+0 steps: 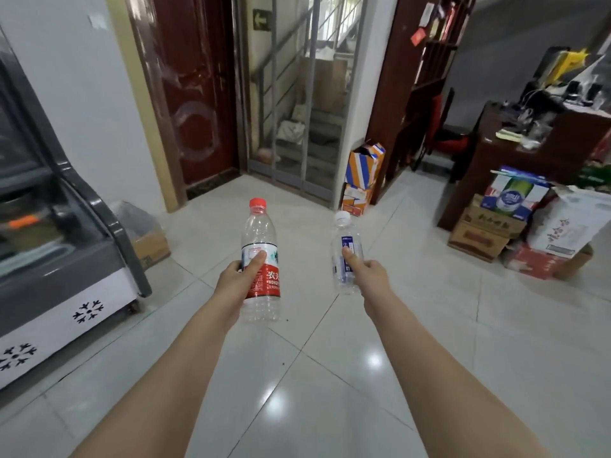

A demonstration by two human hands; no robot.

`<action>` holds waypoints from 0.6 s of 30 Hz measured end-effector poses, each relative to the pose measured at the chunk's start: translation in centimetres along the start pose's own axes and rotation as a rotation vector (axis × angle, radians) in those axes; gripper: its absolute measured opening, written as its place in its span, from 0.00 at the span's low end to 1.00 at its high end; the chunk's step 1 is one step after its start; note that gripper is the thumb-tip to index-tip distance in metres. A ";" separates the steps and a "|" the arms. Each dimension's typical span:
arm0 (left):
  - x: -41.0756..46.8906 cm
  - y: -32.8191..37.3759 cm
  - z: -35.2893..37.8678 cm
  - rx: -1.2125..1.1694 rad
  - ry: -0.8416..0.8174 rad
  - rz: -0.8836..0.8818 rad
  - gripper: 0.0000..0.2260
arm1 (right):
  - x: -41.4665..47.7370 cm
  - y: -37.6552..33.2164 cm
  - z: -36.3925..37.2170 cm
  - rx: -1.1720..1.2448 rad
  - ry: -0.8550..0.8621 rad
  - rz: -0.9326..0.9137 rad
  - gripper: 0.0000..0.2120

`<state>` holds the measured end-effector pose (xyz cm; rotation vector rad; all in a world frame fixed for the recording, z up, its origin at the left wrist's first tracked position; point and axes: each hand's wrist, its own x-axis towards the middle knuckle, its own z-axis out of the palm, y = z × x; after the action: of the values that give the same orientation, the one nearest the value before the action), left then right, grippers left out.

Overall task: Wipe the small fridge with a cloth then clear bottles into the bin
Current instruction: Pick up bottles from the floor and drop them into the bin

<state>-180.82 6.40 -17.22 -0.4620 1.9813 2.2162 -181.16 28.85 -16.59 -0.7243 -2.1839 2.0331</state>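
My left hand point(239, 276) grips a clear plastic bottle with a red cap and red label point(261, 236), held upright over the tiled floor. My right hand point(367, 271) grips a smaller clear bottle with a white cap and blue label point(345, 239), also upright. Both arms reach forward, the bottles about a hand's width apart. The small fridge point(59, 246), grey with a glass front and a white base with snowflake marks, stands at the left. A cardboard box lined with a plastic bag point(142, 229) sits on the floor behind the fridge, by the wall.
A dark red door point(195, 94) and a barred gate point(297, 104) to a stairwell lie ahead. Orange and blue cartons point(362, 173) lean by the gate. A wooden desk point(515, 153) and stacked boxes point(515, 223) stand at the right. Glossy floor tiles point(314, 375) lie underfoot.
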 end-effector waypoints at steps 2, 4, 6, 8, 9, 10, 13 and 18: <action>3.0 1.0 1.4 0.000 0.039 0.002 0.21 | 4.5 -1.7 1.1 -0.013 -0.027 0.002 0.22; 6.0 2.0 2.0 -0.002 0.081 -0.001 0.20 | 8.3 -3.0 2.6 -0.013 -0.065 0.017 0.22; 9.4 3.0 2.1 -0.014 0.133 -0.004 0.19 | 12.0 -4.1 4.7 -0.018 -0.114 0.027 0.22; 13.3 3.9 2.2 -0.021 0.176 -0.004 0.17 | 15.9 -5.1 7.0 -0.034 -0.151 0.035 0.22; 15.4 4.3 2.2 -0.026 0.191 -0.004 0.16 | 18.1 -5.5 8.3 -0.037 -0.166 0.033 0.23; 17.7 4.6 2.2 -0.028 0.206 -0.006 0.17 | 20.2 -6.0 9.7 -0.041 -0.173 0.030 0.23; 24.9 6.2 1.6 -0.042 0.247 -0.011 0.18 | 26.7 -7.7 14.1 -0.059 -0.189 0.025 0.22; 37.3 10.0 -0.3 -0.082 0.289 -0.032 0.20 | 37.3 -11.4 22.4 -0.119 -0.244 0.030 0.21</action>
<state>-218.99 1.00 -19.45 -0.8621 1.9985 2.3294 -225.56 22.28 -18.14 -0.5477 -2.4562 2.1214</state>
